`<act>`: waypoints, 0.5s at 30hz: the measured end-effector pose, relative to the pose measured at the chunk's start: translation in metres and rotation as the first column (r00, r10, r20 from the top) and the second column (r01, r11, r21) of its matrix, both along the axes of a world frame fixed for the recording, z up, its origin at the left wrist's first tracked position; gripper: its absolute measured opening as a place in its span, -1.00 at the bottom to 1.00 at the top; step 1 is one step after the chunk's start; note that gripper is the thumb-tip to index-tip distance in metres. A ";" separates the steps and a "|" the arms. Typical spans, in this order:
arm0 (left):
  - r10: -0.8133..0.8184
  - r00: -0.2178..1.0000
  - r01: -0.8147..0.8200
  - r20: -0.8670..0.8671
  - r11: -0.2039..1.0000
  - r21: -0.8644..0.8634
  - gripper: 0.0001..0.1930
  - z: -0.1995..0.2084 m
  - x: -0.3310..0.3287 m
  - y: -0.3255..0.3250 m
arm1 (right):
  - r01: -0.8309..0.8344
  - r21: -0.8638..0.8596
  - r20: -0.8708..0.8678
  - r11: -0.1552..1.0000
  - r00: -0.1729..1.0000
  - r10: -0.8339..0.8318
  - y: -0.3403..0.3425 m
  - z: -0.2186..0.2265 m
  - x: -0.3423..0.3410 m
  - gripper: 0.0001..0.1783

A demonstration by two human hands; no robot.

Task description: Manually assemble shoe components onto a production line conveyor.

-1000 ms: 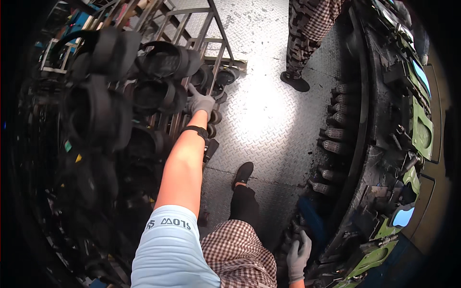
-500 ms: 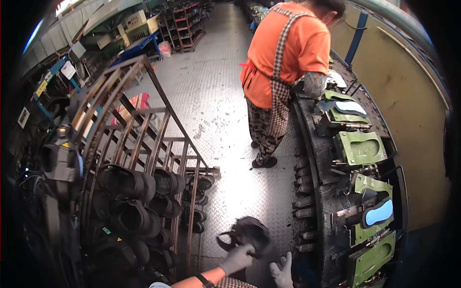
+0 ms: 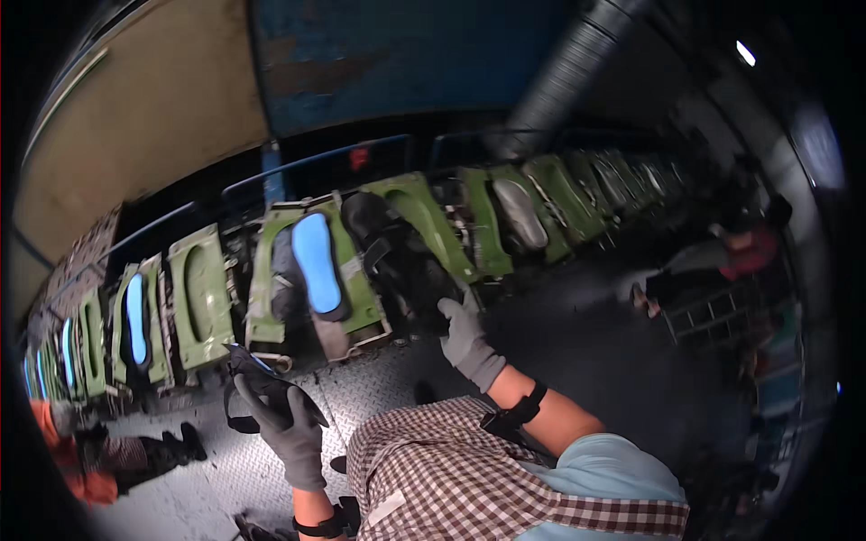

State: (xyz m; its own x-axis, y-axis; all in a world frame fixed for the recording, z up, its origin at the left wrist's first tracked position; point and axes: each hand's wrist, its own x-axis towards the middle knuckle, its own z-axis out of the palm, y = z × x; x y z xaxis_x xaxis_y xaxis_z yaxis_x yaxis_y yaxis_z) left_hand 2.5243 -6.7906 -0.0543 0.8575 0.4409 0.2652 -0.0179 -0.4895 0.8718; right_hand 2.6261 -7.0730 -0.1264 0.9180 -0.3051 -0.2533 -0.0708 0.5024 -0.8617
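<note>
My left hand point(image 3: 287, 427), in a grey glove, is closed around a black sandal point(image 3: 263, 382) with a loose strap hanging at its side. It is held low, in front of the row of green moulds. My right hand point(image 3: 465, 341), gloved too, is farther right, its fingers closed at the near end of a second black sandal point(image 3: 401, 255). That dark, strappy piece lies slanting over a green mould point(image 3: 413, 209), and its outline is blurred. Left of it, a blue sole point(image 3: 317, 263) sits on black material in an open green mould point(image 3: 363, 305).
More green moulds line the bench both ways, one with a grey sole point(image 3: 520, 215). A co-worker in orange point(image 3: 90, 464) stands at the far left. Another person in red point(image 3: 753, 251) is at the right, near a metal rack point(image 3: 708, 316). A ribbed duct point(image 3: 573, 77) rises behind.
My view has swung right, from the shoe rack and aisle to face the moulds. The sandal in my left hand came along. My right hand, open before, now grips the other sandal.
</note>
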 end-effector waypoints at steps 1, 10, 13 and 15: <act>-0.065 0.996 0.059 0.054 0.992 0.110 -0.18 -0.003 0.022 -0.030 | 0.142 0.040 -0.028 0.989 0.990 -0.141 -0.051 0.000 0.003 -0.31; -0.526 0.819 0.455 0.231 0.840 0.297 -0.27 0.028 0.140 -0.289 | 0.653 -0.404 -0.082 0.641 0.672 -0.736 -0.392 0.040 0.050 -0.23; -0.704 0.710 0.670 -0.025 0.664 0.332 -0.18 0.037 0.174 -0.365 | 0.448 -0.477 -0.015 0.757 0.856 -0.516 -0.391 0.023 0.045 -0.54; -0.777 0.618 0.733 -0.120 0.515 0.445 -0.06 0.015 0.197 -0.409 | 0.236 -0.249 -0.032 0.939 0.967 -0.252 -0.325 0.010 0.039 -0.58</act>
